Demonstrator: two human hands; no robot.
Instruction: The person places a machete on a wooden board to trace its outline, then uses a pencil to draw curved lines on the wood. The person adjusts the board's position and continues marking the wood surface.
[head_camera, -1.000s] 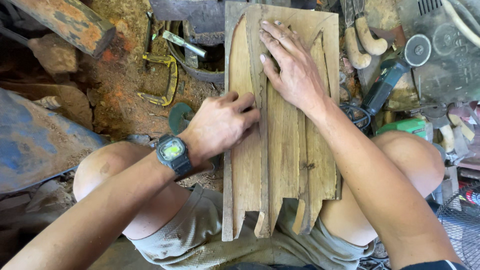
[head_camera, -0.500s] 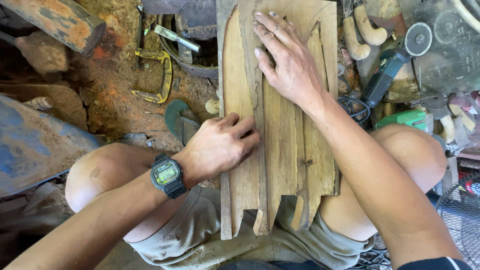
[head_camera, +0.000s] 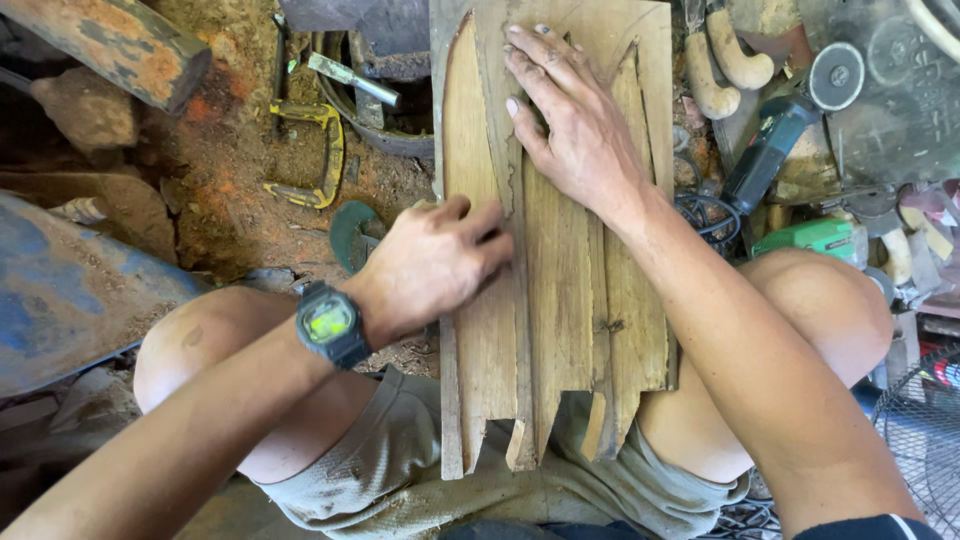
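a: what's the board like?
b: rough, pale wood, cut into long pointed slats with ragged ends, lying across the knees.
a: and the fingers?
b: right hand spread flat on its far end; left hand curled loosely over its left edge, gripping nothing.
a: beyond the fingers?
b: a yellow clamp on reddish dirt, left of the fingertips.

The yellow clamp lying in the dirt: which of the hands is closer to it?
Left. The left hand rests on the wood's left edge, just right of the yellow clamp; the right hand lies further right.
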